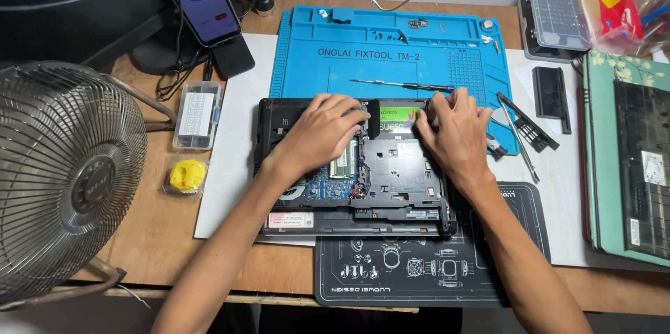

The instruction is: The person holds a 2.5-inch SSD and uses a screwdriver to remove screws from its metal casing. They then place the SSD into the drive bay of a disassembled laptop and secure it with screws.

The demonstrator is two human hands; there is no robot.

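Green-labelled drive (399, 122) sits in the opened laptop (391, 187), its ends hidden under my hands. My left hand (321, 131) and right hand (457, 131) flank it, fingers spread flat, touching its edges.

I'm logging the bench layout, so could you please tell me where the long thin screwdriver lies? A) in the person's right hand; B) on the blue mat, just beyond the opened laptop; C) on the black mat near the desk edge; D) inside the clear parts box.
B: the screwdriver lies flat on the blue mat, beyond the opened laptop, while the left hand and right hand both rest on the laptop.
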